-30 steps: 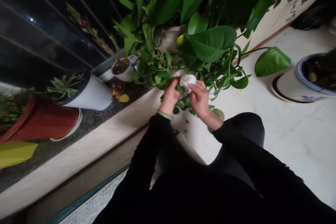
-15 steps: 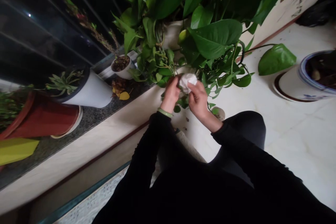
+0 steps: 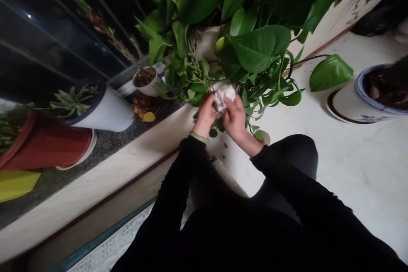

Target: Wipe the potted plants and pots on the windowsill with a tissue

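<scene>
Between my two hands is a crumpled white tissue [image 3: 224, 95], held in front of the leafy green plant [image 3: 259, 49]. My right hand [image 3: 235, 119] is closed on it, with the thumb pressed on top. My left hand [image 3: 205, 115], with a pale green bangle [image 3: 198, 137] at its wrist, curls against the tissue's left side; its fingertips are partly hidden. Small trailing leaves hang around and behind both hands. Whether a leaf is inside the tissue cannot be made out.
On the dark stone ledge [image 3: 121, 146] at left stand a small white pot [image 3: 152, 85], a tall white pot [image 3: 117, 108], a red pot [image 3: 60, 144] and a yellow object [image 3: 17, 185]. A blue-rimmed pot [image 3: 347, 100] stands on the pale floor [image 3: 360, 170] at right.
The whole view has shifted slightly, so things sit a little further left. Both hands stay on the tissue, which shows a slightly different crumple.
</scene>
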The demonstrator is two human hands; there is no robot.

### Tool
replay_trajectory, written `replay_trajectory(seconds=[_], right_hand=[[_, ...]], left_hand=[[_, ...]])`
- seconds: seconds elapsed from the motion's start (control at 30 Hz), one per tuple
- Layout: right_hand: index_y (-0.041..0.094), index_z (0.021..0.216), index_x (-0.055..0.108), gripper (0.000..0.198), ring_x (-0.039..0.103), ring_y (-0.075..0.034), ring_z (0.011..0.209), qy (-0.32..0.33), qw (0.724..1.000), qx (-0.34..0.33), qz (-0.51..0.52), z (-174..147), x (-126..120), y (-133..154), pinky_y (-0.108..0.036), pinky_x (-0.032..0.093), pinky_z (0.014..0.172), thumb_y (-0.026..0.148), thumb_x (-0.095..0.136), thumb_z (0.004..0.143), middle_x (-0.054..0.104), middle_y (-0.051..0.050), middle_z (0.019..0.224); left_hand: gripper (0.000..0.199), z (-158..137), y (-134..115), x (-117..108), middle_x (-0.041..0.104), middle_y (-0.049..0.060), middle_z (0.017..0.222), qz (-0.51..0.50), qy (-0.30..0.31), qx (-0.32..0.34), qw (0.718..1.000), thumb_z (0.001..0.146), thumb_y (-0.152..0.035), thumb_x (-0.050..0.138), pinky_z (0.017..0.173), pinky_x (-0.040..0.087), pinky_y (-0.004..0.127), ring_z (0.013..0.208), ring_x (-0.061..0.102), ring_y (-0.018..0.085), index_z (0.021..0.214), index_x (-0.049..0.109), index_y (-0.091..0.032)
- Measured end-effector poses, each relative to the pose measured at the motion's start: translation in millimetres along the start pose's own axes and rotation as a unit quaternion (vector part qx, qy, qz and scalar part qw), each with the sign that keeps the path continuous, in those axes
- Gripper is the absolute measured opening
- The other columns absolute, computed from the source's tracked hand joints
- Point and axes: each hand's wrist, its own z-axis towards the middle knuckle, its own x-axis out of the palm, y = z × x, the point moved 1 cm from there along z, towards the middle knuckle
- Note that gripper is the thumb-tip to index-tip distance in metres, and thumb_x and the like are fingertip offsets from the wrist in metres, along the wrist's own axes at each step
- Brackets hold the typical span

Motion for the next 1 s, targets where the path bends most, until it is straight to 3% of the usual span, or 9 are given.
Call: replay_trajectory(seconds=[0.2, 0.27, 0.37, 0.47, 0.57, 0.67, 0.77, 0.87, 1.0], right_hand=[[0.024, 0.122, 0.076, 0.046, 0.067, -0.03, 0.114, 0.041, 0.998, 0.053, -0.008, -48.4, -6.7, -27.3, -0.052, 0.059, 0.099, 0.01, 0.047, 0.089, 0.073, -0.012, 0.119], [0.025, 0.116, 0.077, 0.038, 0.068, -0.03, 0.107, 0.018, 0.998, 0.065, 0.001, -69.0, -25.6, -36.6, -0.05, 0.06, 0.093, 0.014, 0.05, 0.091, 0.073, -0.011, 0.11], [0.025, 0.117, 0.075, 0.029, 0.068, -0.029, 0.102, -0.052, 0.996, 0.079, -0.008, -75.6, -57.8, -42.7, -0.048, 0.059, 0.09, 0.027, 0.053, 0.099, 0.072, -0.009, 0.102], [0.025, 0.122, 0.074, 0.032, 0.067, -0.027, 0.102, -0.091, 0.991, 0.096, -0.025, -57.7, -79.3, -43.4, -0.048, 0.057, 0.093, 0.036, 0.05, 0.105, 0.072, -0.008, 0.103], [0.025, 0.124, 0.074, 0.035, 0.065, -0.028, 0.103, -0.099, 0.99, 0.099, -0.026, -34.9, -85.8, -42.2, -0.05, 0.055, 0.095, 0.036, 0.048, 0.105, 0.072, -0.008, 0.101], [0.025, 0.127, 0.075, 0.037, 0.065, -0.029, 0.102, -0.092, 0.991, 0.087, -0.032, -16.1, -83.9, -40.1, -0.051, 0.054, 0.097, 0.034, 0.047, 0.105, 0.072, -0.008, 0.098], [0.023, 0.13, 0.075, 0.04, 0.066, -0.03, 0.101, -0.079, 0.992, 0.077, -0.057, 2.0, -80.7, -41.0, -0.053, 0.054, 0.097, 0.032, 0.046, 0.104, 0.074, -0.01, 0.098], [0.021, 0.131, 0.075, 0.042, 0.067, -0.03, 0.092, -0.068, 0.989, 0.084, -0.1, 20.4, -78.7, -46.8, -0.053, 0.056, 0.095, 0.031, 0.045, 0.104, 0.075, -0.009, 0.09], [0.018, 0.134, 0.073, 0.045, 0.07, -0.029, 0.089, -0.025, 0.99, 0.078, -0.118, 38.0, -75.9, -53.8, -0.052, 0.058, 0.093, 0.027, 0.044, 0.102, 0.075, -0.01, 0.091]], left_hand=[[0.014, -9.0, -4.1, -4.8, 0.068, 0.0, 0.085, 0.088, 0.025, 0.051, 0.994, 0.091, -0.019, 0.075, 0.096, 0.057, 0.031, 0.093, 0.071, 0.015, 0.08, 0.066, -0.021], [0.008, -19.5, 1.7, -6.5, 0.073, 0.002, 0.101, 0.122, 0.028, 0.097, 0.987, 0.091, -0.023, 0.077, 0.104, 0.056, 0.034, 0.104, 0.072, 0.017, 0.092, 0.069, -0.022], [0.037, -52.1, 17.4, -5.7, 0.067, 0.007, 0.142, 0.176, 0.007, 0.221, 0.959, 0.091, -0.036, 0.081, 0.121, 0.049, 0.04, 0.135, 0.065, 0.023, 0.124, 0.067, -0.027], [0.048, -84.9, 36.8, 4.1, 0.057, 0.01, 0.158, 0.221, 0.016, 0.288, 0.932, 0.094, -0.048, 0.076, 0.132, 0.04, 0.046, 0.152, 0.052, 0.026, 0.136, 0.063, -0.029], [0.047, -83.4, 53.9, 22.9, 0.054, 0.008, 0.165, 0.238, 0.083, 0.236, 0.938, 0.095, -0.045, 0.075, 0.135, 0.035, 0.046, 0.16, 0.044, 0.027, 0.138, 0.064, -0.031], [0.048, -46.0, 66.4, 38.9, 0.057, 0.008, 0.161, 0.205, 0.051, 0.187, 0.959, 0.088, -0.029, 0.083, 0.135, 0.032, 0.042, 0.16, 0.044, 0.027, 0.133, 0.067, -0.029], [0.03, -6.2, 77.7, 45.7, 0.073, 0.007, 0.127, 0.183, 0.003, 0.134, 0.974, 0.083, -0.014, 0.082, 0.123, 0.044, 0.038, 0.135, 0.064, 0.024, 0.109, 0.071, -0.024], [0.018, 9.2, 86.6, 43.1, 0.069, -0.002, 0.088, 0.178, 0.012, 0.089, 0.98, 0.084, -0.008, 0.076, 0.107, 0.05, 0.03, 0.101, 0.068, 0.017, 0.085, 0.065, -0.022], [0.016, 2.2, 90.6, 34.2, 0.067, -0.005, 0.081, 0.127, 0.041, 0.042, 0.99, 0.084, -0.006, 0.072, 0.1, 0.05, 0.027, 0.086, 0.062, 0.012, 0.085, 0.068, -0.021]])
